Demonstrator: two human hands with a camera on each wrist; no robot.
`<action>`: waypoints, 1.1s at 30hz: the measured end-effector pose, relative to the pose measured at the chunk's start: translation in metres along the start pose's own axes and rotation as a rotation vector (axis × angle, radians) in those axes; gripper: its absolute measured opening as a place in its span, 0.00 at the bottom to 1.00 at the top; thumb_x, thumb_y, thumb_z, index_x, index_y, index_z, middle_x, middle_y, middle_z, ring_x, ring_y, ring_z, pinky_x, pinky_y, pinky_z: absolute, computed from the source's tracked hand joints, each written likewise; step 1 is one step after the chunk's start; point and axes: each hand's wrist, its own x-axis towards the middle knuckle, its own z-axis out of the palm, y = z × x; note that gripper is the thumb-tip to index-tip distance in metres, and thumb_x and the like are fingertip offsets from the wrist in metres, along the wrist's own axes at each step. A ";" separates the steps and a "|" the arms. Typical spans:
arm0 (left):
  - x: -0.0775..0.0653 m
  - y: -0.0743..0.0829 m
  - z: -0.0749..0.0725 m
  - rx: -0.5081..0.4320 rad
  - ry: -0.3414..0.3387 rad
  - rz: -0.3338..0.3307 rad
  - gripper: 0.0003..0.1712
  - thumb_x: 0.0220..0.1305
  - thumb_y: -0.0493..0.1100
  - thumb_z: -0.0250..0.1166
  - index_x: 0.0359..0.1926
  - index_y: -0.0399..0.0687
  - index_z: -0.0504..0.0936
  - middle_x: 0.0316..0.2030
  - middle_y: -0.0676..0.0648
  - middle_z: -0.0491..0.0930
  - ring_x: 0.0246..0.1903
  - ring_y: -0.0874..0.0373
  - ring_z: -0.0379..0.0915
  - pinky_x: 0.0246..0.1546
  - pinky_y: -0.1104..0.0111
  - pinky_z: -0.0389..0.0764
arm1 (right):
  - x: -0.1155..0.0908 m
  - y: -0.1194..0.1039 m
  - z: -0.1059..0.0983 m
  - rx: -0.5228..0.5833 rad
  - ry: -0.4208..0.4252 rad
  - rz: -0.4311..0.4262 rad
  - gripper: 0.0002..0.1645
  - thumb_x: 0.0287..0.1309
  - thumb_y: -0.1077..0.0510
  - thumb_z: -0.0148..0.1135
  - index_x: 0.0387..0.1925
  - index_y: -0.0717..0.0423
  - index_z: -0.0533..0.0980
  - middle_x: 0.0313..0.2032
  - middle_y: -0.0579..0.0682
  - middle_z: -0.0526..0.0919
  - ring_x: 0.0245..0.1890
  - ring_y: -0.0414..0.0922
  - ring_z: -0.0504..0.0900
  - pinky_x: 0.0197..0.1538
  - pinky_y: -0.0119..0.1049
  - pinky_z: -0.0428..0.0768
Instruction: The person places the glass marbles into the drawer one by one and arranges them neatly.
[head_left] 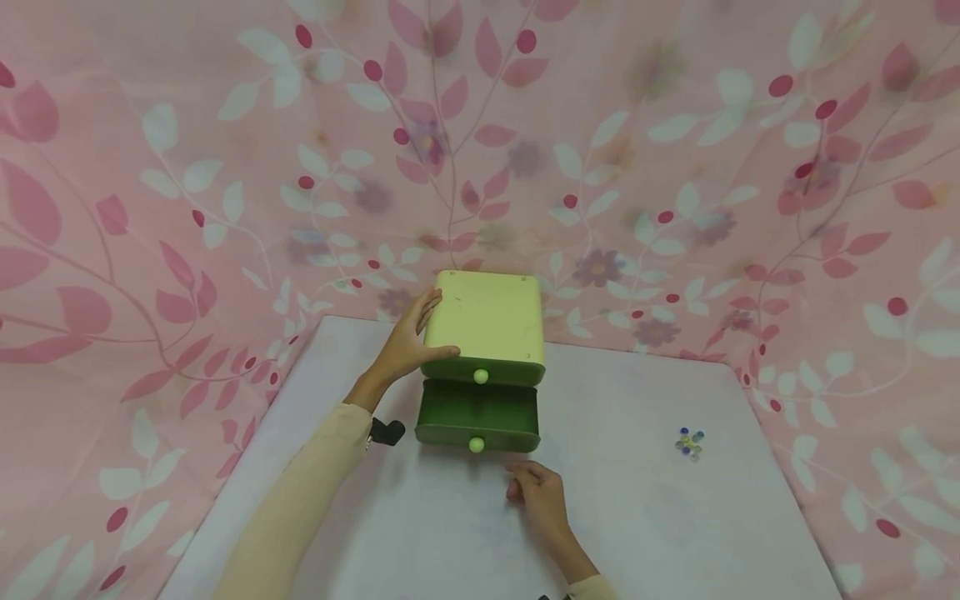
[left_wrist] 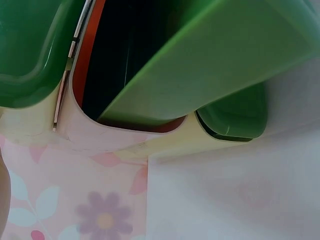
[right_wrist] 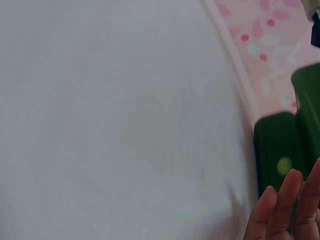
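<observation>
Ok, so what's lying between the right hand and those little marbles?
In the head view, only bare white tabletop lies between the right hand and the marbles.

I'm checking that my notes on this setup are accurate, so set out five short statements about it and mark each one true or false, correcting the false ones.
1. The left hand touches the cabinet. True.
2. The marbles are inside the open drawer. False: the marbles lie on the table, to the right of the cabinet in the head view.
3. The open drawer is below a closed drawer. True.
4. The right hand is pulling the open drawer's knob. False: the right hand is apart from that knob.
5. The backdrop has a leafy pattern. True.
</observation>
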 end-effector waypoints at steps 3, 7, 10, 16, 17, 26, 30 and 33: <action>0.001 -0.001 0.000 0.005 -0.003 -0.010 0.68 0.47 0.48 0.80 0.78 0.49 0.42 0.75 0.54 0.50 0.72 0.64 0.46 0.72 0.68 0.51 | 0.008 0.004 -0.024 -0.006 0.050 -0.013 0.13 0.67 0.62 0.56 0.43 0.68 0.81 0.22 0.55 0.81 0.25 0.47 0.82 0.33 0.34 0.84; 0.001 -0.002 -0.001 -0.002 -0.005 0.001 0.68 0.48 0.43 0.80 0.78 0.45 0.40 0.75 0.48 0.49 0.73 0.57 0.45 0.73 0.63 0.49 | 0.024 0.001 -0.067 -0.060 0.161 -0.082 0.13 0.67 0.61 0.58 0.43 0.69 0.81 0.24 0.58 0.83 0.25 0.48 0.84 0.30 0.33 0.84; 0.001 -0.001 0.000 -0.013 -0.010 0.010 0.67 0.48 0.41 0.79 0.77 0.43 0.40 0.75 0.44 0.48 0.74 0.53 0.44 0.73 0.60 0.48 | 0.038 -0.005 -0.104 -0.200 0.259 -0.135 0.13 0.66 0.59 0.61 0.43 0.67 0.81 0.26 0.58 0.85 0.23 0.45 0.84 0.28 0.30 0.84; 0.000 0.002 0.000 -0.004 -0.009 0.010 0.69 0.46 0.51 0.80 0.78 0.46 0.42 0.75 0.50 0.50 0.73 0.62 0.46 0.72 0.67 0.51 | 0.060 -0.011 -0.180 -0.434 0.368 -0.141 0.14 0.66 0.56 0.60 0.43 0.65 0.81 0.32 0.60 0.86 0.23 0.43 0.84 0.24 0.28 0.81; 0.000 0.002 0.000 -0.002 -0.006 0.014 0.69 0.46 0.52 0.80 0.78 0.46 0.42 0.75 0.51 0.51 0.72 0.63 0.47 0.72 0.68 0.52 | 0.062 -0.011 -0.190 -0.478 0.388 -0.149 0.14 0.66 0.56 0.60 0.43 0.65 0.82 0.33 0.60 0.86 0.24 0.44 0.84 0.24 0.28 0.80; -0.001 -0.003 -0.001 -0.010 -0.004 0.030 0.69 0.45 0.55 0.80 0.78 0.47 0.43 0.75 0.52 0.51 0.72 0.65 0.47 0.71 0.70 0.52 | 0.068 -0.004 -0.252 -0.723 0.485 -0.079 0.15 0.63 0.56 0.58 0.44 0.64 0.81 0.39 0.62 0.85 0.38 0.56 0.83 0.34 0.40 0.75; 0.000 -0.003 0.000 -0.005 0.000 0.040 0.69 0.46 0.54 0.80 0.78 0.46 0.43 0.75 0.51 0.51 0.72 0.64 0.47 0.72 0.68 0.51 | 0.065 -0.001 -0.262 -0.751 0.460 -0.032 0.16 0.62 0.56 0.58 0.45 0.65 0.80 0.43 0.64 0.83 0.40 0.59 0.81 0.35 0.44 0.76; 0.000 -0.002 -0.001 0.000 0.000 0.040 0.69 0.46 0.54 0.80 0.78 0.45 0.43 0.75 0.52 0.51 0.72 0.63 0.47 0.72 0.66 0.52 | 0.064 0.003 -0.265 -0.768 0.449 -0.022 0.18 0.61 0.56 0.61 0.45 0.67 0.80 0.45 0.67 0.82 0.42 0.63 0.79 0.39 0.52 0.77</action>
